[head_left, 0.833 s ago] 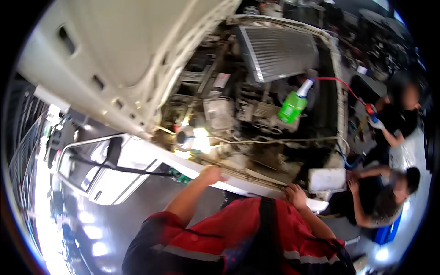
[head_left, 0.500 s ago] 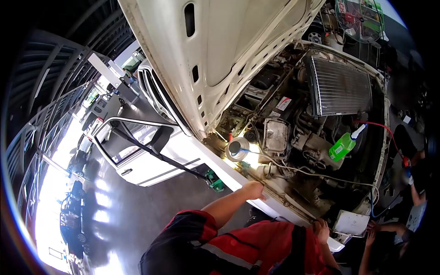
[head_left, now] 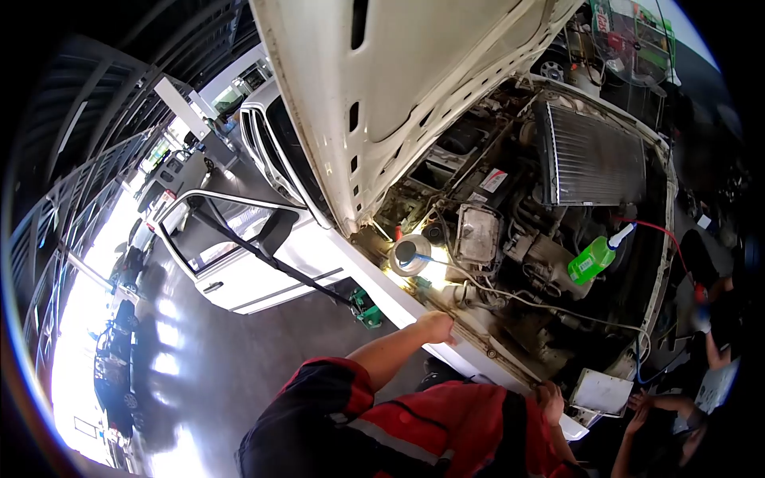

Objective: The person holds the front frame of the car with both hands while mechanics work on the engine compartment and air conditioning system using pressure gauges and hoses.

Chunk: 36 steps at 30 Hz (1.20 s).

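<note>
My left hand (head_left: 436, 327) rests closed on the white fender edge (head_left: 390, 299) of a vehicle with its hood (head_left: 319, 103) raised. Further right on the same edge lies my right hand (head_left: 550, 401), its fingers curled over the rim. In the engine bay, a round work lamp (head_left: 409, 255) shines beside a dirty metal cover (head_left: 478, 235). A green bottle (head_left: 591, 261) with a white nozzle stands tilted on the engine. Behind it leans a radiator (head_left: 596, 155). A beige cable (head_left: 542, 304) runs from the lamp across the bay.
Beside my right hand is the white headlight-like block (head_left: 602, 392). Another person's hands (head_left: 637, 410) are near it. A red hose (head_left: 665, 229) reaches the bay's front. On the left are an open vehicle door (head_left: 239, 255) and a green jack (head_left: 366, 309) with a long handle.
The view has swung toward the left, bringing the open door and workshop further into sight. Both my hands stay on the fender edge. The nearby person's hands have shifted beside the white block.
</note>
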Tool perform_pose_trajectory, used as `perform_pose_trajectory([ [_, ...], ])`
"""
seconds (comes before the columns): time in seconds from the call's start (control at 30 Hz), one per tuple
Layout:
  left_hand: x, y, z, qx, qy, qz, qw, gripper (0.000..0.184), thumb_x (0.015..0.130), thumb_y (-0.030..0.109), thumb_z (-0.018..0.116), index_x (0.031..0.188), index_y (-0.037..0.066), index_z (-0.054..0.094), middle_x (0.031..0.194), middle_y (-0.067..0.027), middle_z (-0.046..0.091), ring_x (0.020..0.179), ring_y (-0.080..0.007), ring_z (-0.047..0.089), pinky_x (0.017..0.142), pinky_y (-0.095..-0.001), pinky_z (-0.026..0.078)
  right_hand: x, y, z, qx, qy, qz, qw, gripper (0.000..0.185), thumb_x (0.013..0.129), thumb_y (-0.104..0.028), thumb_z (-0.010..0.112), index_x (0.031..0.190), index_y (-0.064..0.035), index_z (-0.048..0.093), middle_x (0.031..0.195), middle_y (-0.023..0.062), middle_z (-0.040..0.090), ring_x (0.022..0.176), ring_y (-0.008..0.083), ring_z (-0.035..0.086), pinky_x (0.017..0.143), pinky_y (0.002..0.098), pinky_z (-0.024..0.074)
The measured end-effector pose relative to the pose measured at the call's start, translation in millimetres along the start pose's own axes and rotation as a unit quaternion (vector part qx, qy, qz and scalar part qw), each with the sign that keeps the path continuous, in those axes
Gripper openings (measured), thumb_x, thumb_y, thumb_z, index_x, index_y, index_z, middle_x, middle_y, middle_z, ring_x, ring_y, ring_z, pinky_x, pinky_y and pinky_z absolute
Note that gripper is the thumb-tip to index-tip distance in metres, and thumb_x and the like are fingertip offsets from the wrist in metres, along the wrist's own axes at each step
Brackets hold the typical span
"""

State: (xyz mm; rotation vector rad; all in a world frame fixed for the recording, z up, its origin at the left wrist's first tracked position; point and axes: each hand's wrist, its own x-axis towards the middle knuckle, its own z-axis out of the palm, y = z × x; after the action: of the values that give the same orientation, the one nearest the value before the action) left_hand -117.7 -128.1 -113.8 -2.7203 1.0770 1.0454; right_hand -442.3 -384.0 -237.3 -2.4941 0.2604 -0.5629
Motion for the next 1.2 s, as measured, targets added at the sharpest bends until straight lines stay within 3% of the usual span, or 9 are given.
perform_pose_trajectory([
  [0.17, 4, -4, 3, 0.011, 0.004, 0.015, 1.000, 0.048, 0.068, 0.045, 0.076, 0.084, 0.000, 0.069, 0.089, -0.0187, 0.067, 0.089, -0.0347, 0.064, 0.080, -0.0417, 0.050, 0, -3, -3, -0.004, -0.023, 0.018, 1.000, 0.016, 0.074, -0.012, 0.062, 0.089, -0.0079, 0.063, 0.100, 0.0107, 0.061, 0.092, 0.0335, 0.058, 0.074, 0.0430, 0.0496],
  [0.63, 6, -6, 9, 0.022, 0.024, 0.024, 0.999, 0.045, 0.070, 0.046, 0.074, 0.082, 0.003, 0.069, 0.087, -0.0169, 0.067, 0.088, -0.0337, 0.064, 0.079, -0.0421, 0.050, 6, -9, -7, -0.011, 0.005, -0.003, 1.000, 0.018, 0.069, -0.013, 0.066, 0.086, -0.0100, 0.062, 0.097, 0.0088, 0.060, 0.086, 0.0315, 0.059, 0.073, 0.0415, 0.0499],
  [0.77, 23, -13, 23, 0.117, 0.040, 0.083, 0.989, 0.049, 0.075, 0.052, 0.067, 0.077, 0.003, 0.068, 0.080, -0.0156, 0.067, 0.081, -0.0310, 0.066, 0.074, -0.0432, 0.051, -1, 11, 3, -0.041, -0.008, -0.002, 0.999, 0.016, 0.071, -0.016, 0.067, 0.084, -0.0108, 0.061, 0.095, 0.0082, 0.060, 0.086, 0.0308, 0.059, 0.071, 0.0415, 0.0497],
  [0.83, 25, -26, 23, 0.092, 0.071, 0.078, 0.990, 0.047, 0.076, 0.051, 0.066, 0.085, 0.005, 0.066, 0.085, -0.0165, 0.066, 0.084, -0.0338, 0.063, 0.076, -0.0451, 0.049, 14, -7, 0, -0.027, -0.014, 0.008, 1.000, 0.017, 0.073, -0.019, 0.066, 0.086, -0.0105, 0.060, 0.094, 0.0083, 0.059, 0.086, 0.0315, 0.058, 0.072, 0.0416, 0.0500],
  [0.87, 27, -34, 22, 0.055, 0.064, 0.056, 0.995, 0.051, 0.076, 0.051, 0.065, 0.083, 0.000, 0.066, 0.089, -0.0188, 0.064, 0.088, -0.0340, 0.061, 0.079, -0.0463, 0.047, 18, -8, 7, -0.034, -0.022, 0.012, 0.999, 0.018, 0.073, -0.020, 0.066, 0.088, -0.0109, 0.061, 0.093, 0.0090, 0.059, 0.087, 0.0319, 0.058, 0.072, 0.0425, 0.0500],
  [0.97, 21, -40, 17, 0.061, 0.071, 0.047, 0.994, 0.052, 0.074, 0.052, 0.068, 0.071, 0.001, 0.065, 0.077, -0.0188, 0.063, 0.077, -0.0349, 0.061, 0.071, -0.0456, 0.048, 16, -14, 15, -0.015, -0.015, 0.033, 0.999, 0.019, 0.074, -0.022, 0.064, 0.087, -0.0088, 0.064, 0.097, 0.0124, 0.061, 0.090, 0.0318, 0.059, 0.074, 0.0421, 0.0512],
  [1.0, 5, -34, 19, 0.069, 0.038, 0.040, 0.996, 0.044, 0.072, 0.044, 0.073, 0.081, 0.002, 0.064, 0.080, -0.0173, 0.064, 0.078, -0.0339, 0.062, 0.072, -0.0459, 0.048, 2, -30, 5, -0.015, -0.045, 0.055, 0.997, 0.019, 0.073, -0.022, 0.065, 0.086, -0.0081, 0.061, 0.098, 0.0116, 0.061, 0.090, 0.0315, 0.059, 0.075, 0.0414, 0.0509],
  [1.2, -16, -3, 22, 0.017, 0.004, 0.003, 1.000, 0.044, 0.066, 0.044, 0.078, 0.074, 0.002, 0.066, 0.075, -0.0174, 0.065, 0.076, -0.0332, 0.063, 0.072, -0.0427, 0.049, -19, -40, -21, -0.002, -0.067, 0.070, 0.995, 0.024, 0.077, -0.026, 0.064, 0.090, -0.0062, 0.062, 0.101, 0.0117, 0.060, 0.093, 0.0309, 0.058, 0.077, 0.0402, 0.0500],
])
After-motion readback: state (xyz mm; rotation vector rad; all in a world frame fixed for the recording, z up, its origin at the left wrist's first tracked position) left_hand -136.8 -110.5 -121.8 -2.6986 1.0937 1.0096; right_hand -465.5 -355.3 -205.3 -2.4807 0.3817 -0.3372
